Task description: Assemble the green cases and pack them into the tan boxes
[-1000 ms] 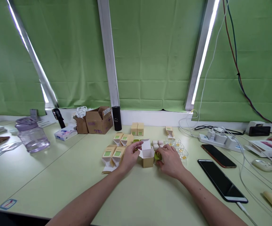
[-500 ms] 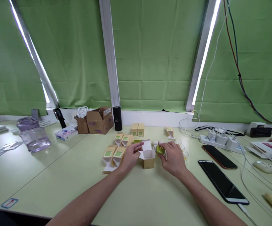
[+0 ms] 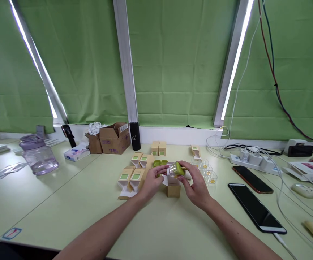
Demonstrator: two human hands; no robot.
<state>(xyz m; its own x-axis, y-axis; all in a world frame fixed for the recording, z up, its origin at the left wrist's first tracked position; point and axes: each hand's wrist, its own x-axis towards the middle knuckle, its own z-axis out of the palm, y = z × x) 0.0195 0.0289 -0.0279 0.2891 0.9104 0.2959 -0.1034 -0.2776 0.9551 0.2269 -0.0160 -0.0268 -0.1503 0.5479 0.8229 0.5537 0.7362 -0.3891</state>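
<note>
My right hand holds a small clear jar with a green lid just above an open tan carton on the table. My left hand pinches the jar's clear end from the left, so both hands are closed on the jar. Left of the carton lie several more tan cartons with green labels. Behind it stand two closed cartons. Small clear cups with yellow contents sit to the right of my right hand.
Two phones lie at the right, near a white power strip with cables. A brown cardboard box, a black cylinder, a tissue pack and a clear purple jug stand at the back left.
My right hand picked up the green-lidded jar from beside the carton and brought it over the carton. My left hand left the carton's flap and took hold of the jar.
</note>
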